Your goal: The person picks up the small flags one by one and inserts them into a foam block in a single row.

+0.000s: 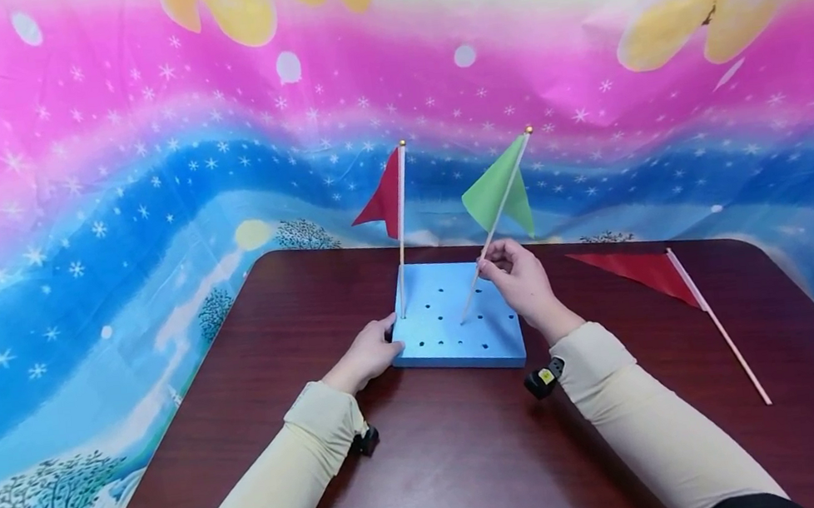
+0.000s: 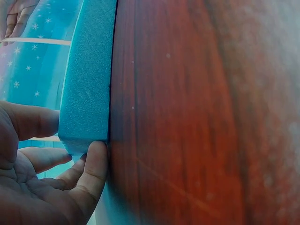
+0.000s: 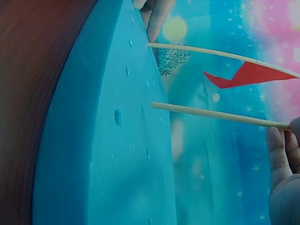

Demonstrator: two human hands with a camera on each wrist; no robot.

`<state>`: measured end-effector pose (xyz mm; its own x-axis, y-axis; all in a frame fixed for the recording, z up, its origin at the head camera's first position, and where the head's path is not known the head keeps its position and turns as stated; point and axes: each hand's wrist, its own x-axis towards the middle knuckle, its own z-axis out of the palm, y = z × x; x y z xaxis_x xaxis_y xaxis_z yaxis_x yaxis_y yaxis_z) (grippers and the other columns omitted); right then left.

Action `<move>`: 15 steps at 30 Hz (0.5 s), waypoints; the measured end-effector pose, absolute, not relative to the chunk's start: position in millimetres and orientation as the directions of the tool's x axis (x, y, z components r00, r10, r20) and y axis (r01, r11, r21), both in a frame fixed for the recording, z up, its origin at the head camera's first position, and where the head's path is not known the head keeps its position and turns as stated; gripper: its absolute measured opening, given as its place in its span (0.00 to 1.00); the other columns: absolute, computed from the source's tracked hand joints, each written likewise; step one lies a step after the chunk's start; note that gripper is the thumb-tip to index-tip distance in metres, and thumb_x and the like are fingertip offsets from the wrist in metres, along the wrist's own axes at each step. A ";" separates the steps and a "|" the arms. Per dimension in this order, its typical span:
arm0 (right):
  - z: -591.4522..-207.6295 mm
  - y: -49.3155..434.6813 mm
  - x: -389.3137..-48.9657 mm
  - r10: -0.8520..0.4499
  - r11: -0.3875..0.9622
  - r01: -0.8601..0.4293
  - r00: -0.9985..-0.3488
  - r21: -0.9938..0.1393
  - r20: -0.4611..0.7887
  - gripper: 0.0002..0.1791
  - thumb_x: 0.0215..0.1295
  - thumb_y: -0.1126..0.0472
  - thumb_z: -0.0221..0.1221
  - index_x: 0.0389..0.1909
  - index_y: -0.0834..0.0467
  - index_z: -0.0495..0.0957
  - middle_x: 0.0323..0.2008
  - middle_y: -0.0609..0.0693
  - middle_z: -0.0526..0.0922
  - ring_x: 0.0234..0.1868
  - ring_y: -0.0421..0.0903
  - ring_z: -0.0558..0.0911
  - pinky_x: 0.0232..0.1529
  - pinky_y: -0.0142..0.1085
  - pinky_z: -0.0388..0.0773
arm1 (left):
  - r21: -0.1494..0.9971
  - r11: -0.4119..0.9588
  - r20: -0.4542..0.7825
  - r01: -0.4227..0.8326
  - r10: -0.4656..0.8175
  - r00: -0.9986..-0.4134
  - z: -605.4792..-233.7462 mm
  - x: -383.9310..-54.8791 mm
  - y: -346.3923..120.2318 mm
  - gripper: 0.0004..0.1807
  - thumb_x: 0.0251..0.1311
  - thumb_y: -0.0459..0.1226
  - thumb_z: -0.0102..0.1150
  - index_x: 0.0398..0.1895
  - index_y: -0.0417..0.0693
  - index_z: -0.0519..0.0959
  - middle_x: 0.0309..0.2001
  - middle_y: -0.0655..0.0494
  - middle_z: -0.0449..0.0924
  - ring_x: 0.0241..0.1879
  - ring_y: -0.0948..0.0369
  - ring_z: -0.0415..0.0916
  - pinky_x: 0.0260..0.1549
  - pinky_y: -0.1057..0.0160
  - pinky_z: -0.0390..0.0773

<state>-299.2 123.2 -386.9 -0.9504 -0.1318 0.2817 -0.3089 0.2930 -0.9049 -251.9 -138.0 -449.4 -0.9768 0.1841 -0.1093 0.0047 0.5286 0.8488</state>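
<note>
A blue board dotted with small holes lies on the table. At its left edge, my left hand grips the near corner, thumb and fingers against the sides in the left wrist view. One red flag stands upright in a hole near that edge, leaning slightly. My right hand pinches the wooden stick of a green flag, tilted with its top to the right. In the right wrist view, the lower end of this stick is just above the board's holed face.
Another red flag lies on the right side of the dark wooden table, its stick pointing toward the near right. A printed cloth backdrop rises behind the table's far edge. A small black wrist camera sits at the right cuff.
</note>
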 end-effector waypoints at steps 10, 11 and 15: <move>-392.0 110.1 -303.0 -0.108 0.299 -0.318 -0.948 -0.900 0.299 0.11 0.77 0.64 0.58 0.51 0.68 0.76 0.46 0.63 0.83 0.50 0.57 0.85 0.53 0.48 0.80 | 0.846 0.534 -0.127 -0.019 0.166 -0.978 -449.4 -251.9 -136.4 0.35 0.71 0.27 0.54 0.80 0.35 0.57 0.76 0.32 0.57 0.76 0.46 0.52 0.69 0.47 0.62; -392.2 108.9 -302.9 -0.102 0.301 -0.316 -0.949 -0.900 0.299 0.11 0.78 0.64 0.58 0.51 0.68 0.76 0.46 0.63 0.83 0.50 0.56 0.85 0.53 0.49 0.81 | 0.846 0.533 -0.130 -0.023 0.165 -0.978 -449.1 -251.5 -136.3 0.35 0.71 0.27 0.54 0.80 0.35 0.57 0.76 0.32 0.57 0.77 0.46 0.52 0.69 0.47 0.62; -393.1 103.3 -303.1 -0.078 0.312 -0.309 -0.951 -0.899 0.300 0.11 0.78 0.63 0.58 0.52 0.66 0.76 0.46 0.61 0.84 0.50 0.55 0.85 0.48 0.43 0.82 | 0.845 0.535 -0.130 -0.025 0.161 -0.978 -448.6 -251.2 -136.4 0.35 0.72 0.28 0.54 0.80 0.35 0.57 0.76 0.33 0.57 0.77 0.46 0.52 0.69 0.47 0.61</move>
